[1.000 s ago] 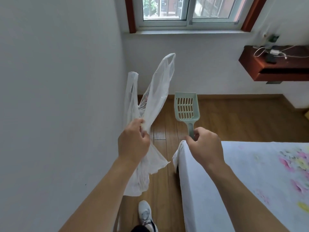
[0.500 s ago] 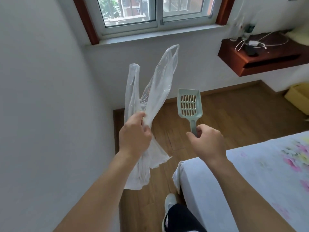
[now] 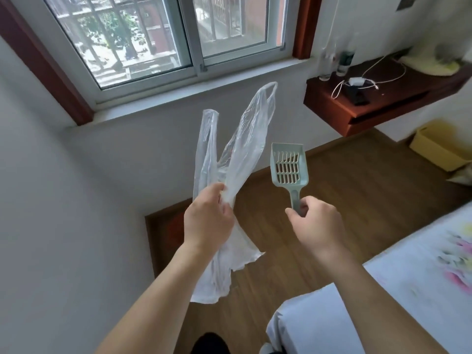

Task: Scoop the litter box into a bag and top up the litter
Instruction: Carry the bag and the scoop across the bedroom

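Bed [image 3: 398, 300] w/ floral sheet at bottom right, cut off by frame edge. Dark trouser leg at bottom, mostly out of shot. Left hand [image 3: 208, 221] fingers closed round the middle of a thin clear plastic bag [image 3: 240, 139]; handles stick up, bottom hangs below, partly hidden behind forearm. Right hand [image 3: 318, 223] fist closed on handle of pale green slotted scoop [image 3: 288, 166], blade upright; handle end hidden in fist. Beyond: wood floor [image 3: 332, 195], yellow bin [image 3: 439, 146] cut off at right, red-brown shelf [image 3: 339, 108] w/ cables and bottles, blurry. Window [image 3: 163, 39] farthest.

No readable text, label, brand or number shows on anything here.
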